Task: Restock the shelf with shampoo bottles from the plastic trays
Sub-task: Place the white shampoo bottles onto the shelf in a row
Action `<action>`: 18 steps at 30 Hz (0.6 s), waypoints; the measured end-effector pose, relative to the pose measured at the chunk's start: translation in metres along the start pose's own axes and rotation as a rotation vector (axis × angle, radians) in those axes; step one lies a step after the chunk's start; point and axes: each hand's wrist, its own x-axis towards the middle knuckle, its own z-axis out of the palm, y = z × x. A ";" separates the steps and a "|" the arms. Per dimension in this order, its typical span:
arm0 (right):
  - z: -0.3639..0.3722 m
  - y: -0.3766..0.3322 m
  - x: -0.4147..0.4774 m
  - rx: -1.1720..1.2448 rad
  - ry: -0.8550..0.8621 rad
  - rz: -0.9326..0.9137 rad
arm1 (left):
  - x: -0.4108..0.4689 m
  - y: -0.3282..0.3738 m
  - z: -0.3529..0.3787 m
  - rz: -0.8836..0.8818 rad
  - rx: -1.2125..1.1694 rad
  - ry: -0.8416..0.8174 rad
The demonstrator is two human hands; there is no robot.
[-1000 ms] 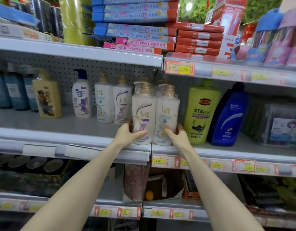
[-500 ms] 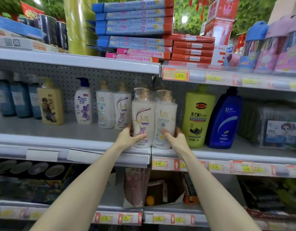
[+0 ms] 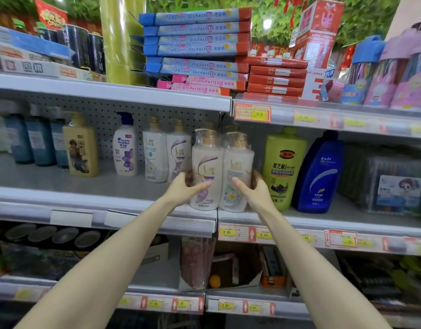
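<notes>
A plastic-wrapped twin pack of white shampoo bottles point(image 3: 222, 167) with gold caps stands at the front edge of the middle shelf point(image 3: 133, 200), where two shelf sections meet. My left hand point(image 3: 184, 189) grips its left side, thumb across the front label. My right hand point(image 3: 253, 188) grips its right side in the same way. Just behind and to the left stands a matching pair of white bottles point(image 3: 166, 150). No plastic tray is in view.
A green bottle point(image 3: 284, 167) and a blue bottle point(image 3: 319, 172) stand close on the right. To the left are a white pump bottle point(image 3: 125, 148), a yellow bottle point(image 3: 81, 148) and blue bottles. The upper shelf point(image 3: 124, 96) with pastel boxes hangs low overhead.
The view has tilted up a little, so the shelves sit lower in frame. The twin pack has slid slightly deeper onto the shelf. Both hands keep their grip.
</notes>
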 end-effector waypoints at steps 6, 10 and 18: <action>-0.005 -0.031 -0.016 -0.125 0.075 -0.062 | -0.024 0.027 -0.018 0.054 -0.030 0.075; 0.001 -0.052 -0.032 -0.111 0.093 -0.111 | -0.043 0.042 -0.031 0.094 -0.080 0.091; 0.063 -0.095 -0.061 -0.081 0.042 -0.169 | -0.085 0.049 -0.083 0.153 -0.138 0.082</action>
